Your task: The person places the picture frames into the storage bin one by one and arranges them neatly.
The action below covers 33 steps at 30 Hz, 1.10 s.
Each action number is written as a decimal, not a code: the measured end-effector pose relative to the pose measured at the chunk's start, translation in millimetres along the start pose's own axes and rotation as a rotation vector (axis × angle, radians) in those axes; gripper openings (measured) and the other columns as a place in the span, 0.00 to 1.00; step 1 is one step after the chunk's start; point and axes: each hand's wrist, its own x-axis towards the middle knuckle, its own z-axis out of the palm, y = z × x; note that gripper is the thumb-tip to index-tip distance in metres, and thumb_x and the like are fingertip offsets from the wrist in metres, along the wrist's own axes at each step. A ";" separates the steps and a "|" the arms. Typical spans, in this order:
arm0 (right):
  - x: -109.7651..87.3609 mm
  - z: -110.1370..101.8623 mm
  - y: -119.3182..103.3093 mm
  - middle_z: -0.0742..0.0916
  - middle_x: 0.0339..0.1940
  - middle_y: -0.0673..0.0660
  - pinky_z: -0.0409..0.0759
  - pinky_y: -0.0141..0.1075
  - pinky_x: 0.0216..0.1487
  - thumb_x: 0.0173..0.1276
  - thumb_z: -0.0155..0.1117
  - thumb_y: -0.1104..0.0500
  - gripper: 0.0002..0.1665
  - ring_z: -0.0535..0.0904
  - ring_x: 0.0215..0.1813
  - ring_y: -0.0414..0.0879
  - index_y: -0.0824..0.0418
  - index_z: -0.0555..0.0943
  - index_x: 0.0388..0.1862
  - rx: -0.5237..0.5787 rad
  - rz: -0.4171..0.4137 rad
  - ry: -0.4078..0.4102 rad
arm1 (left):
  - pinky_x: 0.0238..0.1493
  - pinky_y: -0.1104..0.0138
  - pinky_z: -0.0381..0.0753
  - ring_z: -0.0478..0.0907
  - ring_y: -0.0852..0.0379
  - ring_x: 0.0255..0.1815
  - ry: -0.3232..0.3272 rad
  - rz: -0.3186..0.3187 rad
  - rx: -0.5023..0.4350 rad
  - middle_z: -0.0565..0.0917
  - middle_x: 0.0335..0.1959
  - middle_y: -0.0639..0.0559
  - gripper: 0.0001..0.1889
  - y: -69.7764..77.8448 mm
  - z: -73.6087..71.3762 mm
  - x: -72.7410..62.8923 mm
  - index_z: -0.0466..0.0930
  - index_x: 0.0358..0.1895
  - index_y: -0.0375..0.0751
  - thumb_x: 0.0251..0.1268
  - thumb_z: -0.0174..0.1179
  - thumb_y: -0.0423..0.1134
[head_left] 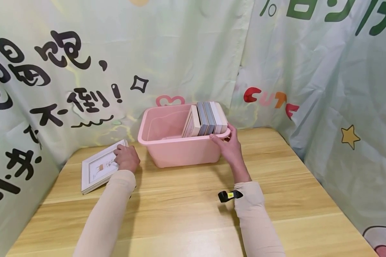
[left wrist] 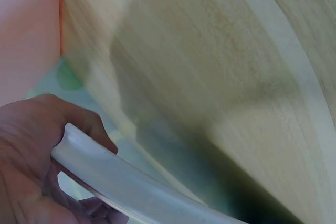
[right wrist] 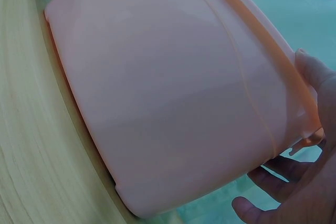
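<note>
My left hand (head_left: 127,159) grips the right edge of a white picture frame (head_left: 98,167) with a small animal drawing, tilted over the left part of the table. In the left wrist view, thumb and fingers pinch the frame's pale edge (left wrist: 126,182) from both sides. A pink plastic bin (head_left: 183,153) stands just right of that hand. My right hand (head_left: 230,144) holds the bin's right front corner, with the thumb on the rim (right wrist: 291,77) and the other fingers around the end. Inside, several frame-like items (head_left: 209,119) stand on edge, packed at the right.
The wooden table (head_left: 183,207) runs up to hanging fabric (head_left: 180,53) with printed letters and shapes, at the back and both sides. A black device (head_left: 229,196) is strapped at the right wrist. The left part of the bin's interior (head_left: 164,125) shows bare pink walls.
</note>
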 end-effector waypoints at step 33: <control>-0.2 0.4 0.7 0.69 0.72 0.52 0.71 0.48 0.64 0.53 0.69 0.32 0.56 0.67 0.69 0.53 0.37 0.51 0.75 -0.014 0.011 -0.003 | 0.44 0.39 0.77 0.73 0.25 0.50 0.057 0.114 0.018 0.66 0.53 0.28 0.31 -12.5 -33.3 0.6 0.68 0.56 0.23 0.53 0.63 0.41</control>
